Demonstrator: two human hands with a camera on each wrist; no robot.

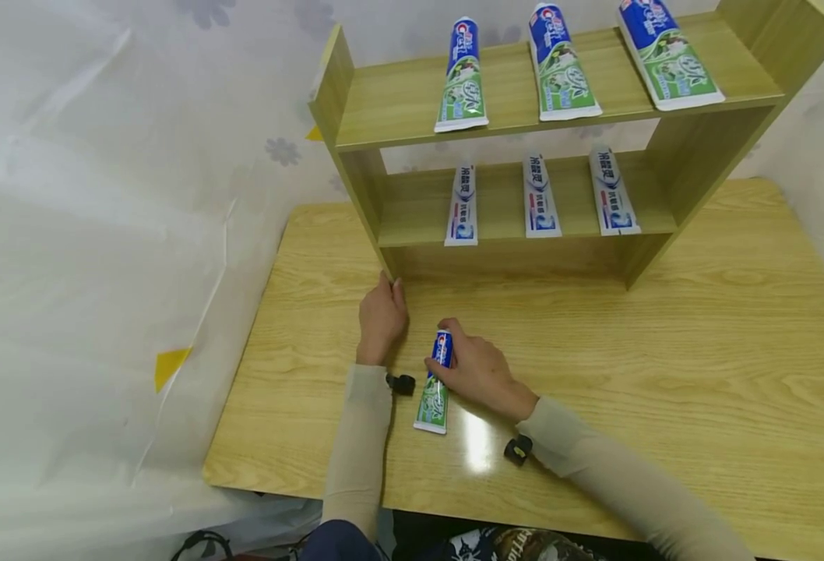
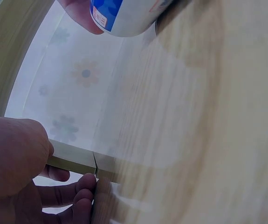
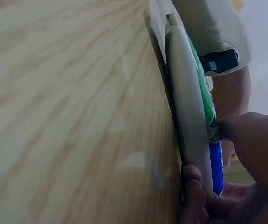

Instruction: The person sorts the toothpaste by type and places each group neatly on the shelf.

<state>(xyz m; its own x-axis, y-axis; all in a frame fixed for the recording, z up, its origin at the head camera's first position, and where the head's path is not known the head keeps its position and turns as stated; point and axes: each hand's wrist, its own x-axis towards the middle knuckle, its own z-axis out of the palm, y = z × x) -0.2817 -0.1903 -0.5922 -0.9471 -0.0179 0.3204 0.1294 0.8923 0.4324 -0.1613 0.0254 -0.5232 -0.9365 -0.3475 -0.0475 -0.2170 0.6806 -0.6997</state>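
My right hand (image 1: pixel 480 372) grips a blue, white and green toothpaste tube (image 1: pixel 431 407) by its upper half, cap end away from me. In the right wrist view, the tube (image 3: pixel 189 102) lies close along the tabletop, with the thumb on its printed face and the curled fingers (image 3: pixel 194 186) at its far side. My left hand (image 1: pixel 382 318) holds the lower left front corner of a wooden shelf (image 1: pixel 363 206). The left wrist view has its fingers (image 2: pixel 61 196) bent around the panel's edge; the thumb side partly hides the grip.
Three similar large toothpaste tubes (image 1: pixel 565 78) lie on the upper shelf board. Three narrower white tubes (image 1: pixel 540 199) lie on the lower board. The wooden table (image 1: pixel 727 374) extends to the right, and a white sheet with yellow tape (image 1: pixel 170 368) hangs along the left.
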